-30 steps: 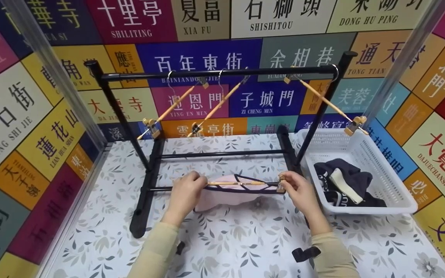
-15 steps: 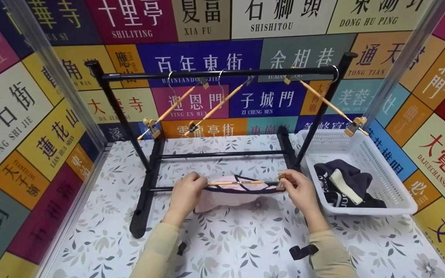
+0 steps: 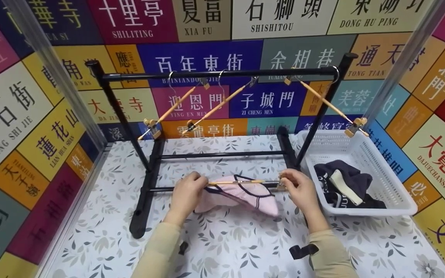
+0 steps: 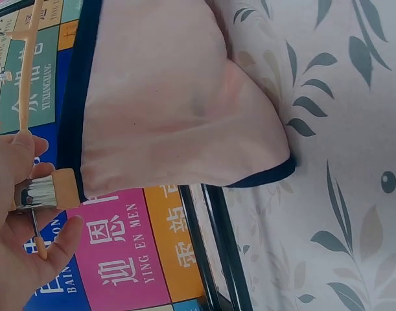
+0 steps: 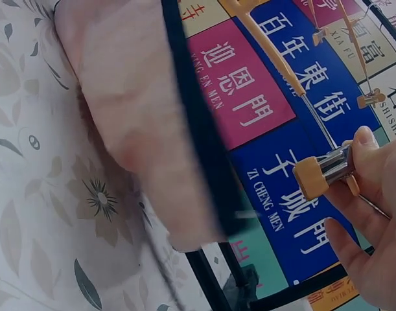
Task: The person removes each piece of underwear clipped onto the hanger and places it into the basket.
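A pink garment (image 3: pixel 255 197) with dark trim hangs from a small wooden clip hanger (image 3: pixel 245 182) low in front of the rack. My left hand (image 3: pixel 187 193) grips the hanger's left end at its clip (image 4: pixel 55 188), which bites the garment's dark edge in the left wrist view. At the other end, my right hand (image 3: pixel 299 189) pinches the right clip (image 5: pixel 321 172) between thumb and fingers. The garment's right corner (image 5: pixel 214 230) is apart from that clip and droops, blurred, in the right wrist view.
A black rack (image 3: pixel 211 73) carries three bare clip hangers on its top bar. To its right, a white basket (image 3: pixel 404 193) holds dark clothes (image 3: pixel 346 179), one with a pale band. A black strap (image 3: pixel 303 251) hangs by my right wrist. Patterned cloth (image 3: pixel 238 243) covers the table.
The garment's right side has come away from the right clip and dropped toward the table. Both hands stay almost where they were. The rack's middle hanger has swung slightly.
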{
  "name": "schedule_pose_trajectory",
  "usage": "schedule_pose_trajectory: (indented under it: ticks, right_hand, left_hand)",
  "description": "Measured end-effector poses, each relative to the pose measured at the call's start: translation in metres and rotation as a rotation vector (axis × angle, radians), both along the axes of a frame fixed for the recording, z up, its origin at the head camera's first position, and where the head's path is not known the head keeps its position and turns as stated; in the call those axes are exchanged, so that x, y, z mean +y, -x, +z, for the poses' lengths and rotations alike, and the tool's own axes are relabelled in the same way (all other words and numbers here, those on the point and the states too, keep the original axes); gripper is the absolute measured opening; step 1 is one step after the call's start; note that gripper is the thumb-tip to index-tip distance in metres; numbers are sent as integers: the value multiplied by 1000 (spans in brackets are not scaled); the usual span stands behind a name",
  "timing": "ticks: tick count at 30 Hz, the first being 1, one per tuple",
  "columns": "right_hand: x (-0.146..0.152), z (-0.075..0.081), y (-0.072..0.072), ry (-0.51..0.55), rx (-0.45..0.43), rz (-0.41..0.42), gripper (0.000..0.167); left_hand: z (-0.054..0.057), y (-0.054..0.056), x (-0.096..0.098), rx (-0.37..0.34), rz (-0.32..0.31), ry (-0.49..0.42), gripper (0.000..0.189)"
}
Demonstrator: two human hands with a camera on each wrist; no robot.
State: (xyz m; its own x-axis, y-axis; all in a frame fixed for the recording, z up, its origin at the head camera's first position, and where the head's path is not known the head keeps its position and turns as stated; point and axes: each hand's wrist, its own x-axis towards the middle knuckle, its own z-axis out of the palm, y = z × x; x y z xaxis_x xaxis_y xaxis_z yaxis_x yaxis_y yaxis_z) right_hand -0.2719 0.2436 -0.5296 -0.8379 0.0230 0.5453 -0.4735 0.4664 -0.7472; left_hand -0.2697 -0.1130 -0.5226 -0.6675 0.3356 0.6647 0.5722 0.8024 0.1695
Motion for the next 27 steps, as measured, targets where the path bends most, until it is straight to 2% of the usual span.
schedule_pose_trajectory:
  ticks: [8, 13, 17, 20, 27]
  right_hand:
    - [-1, -3, -4, -24, -36, 15, 23]
    - [-11, 20, -18, -26, -32, 24, 23]
    - [-7, 15, -13, -36, -29, 13, 25]
    - [-2, 2, -3, -54, 15, 3, 29]
    - [-8, 8, -1, -191, 151, -43, 38]
  left_hand:
    - [1, 5, 0, 96, -19, -18, 30]
    - [2, 4, 1, 74, -7, -10, 30]
    - [2, 3, 2, 55, -1, -11, 31]
    - [3, 2, 3, 45, 0, -18, 31]
    - [7, 0, 7, 14, 12, -25, 28]
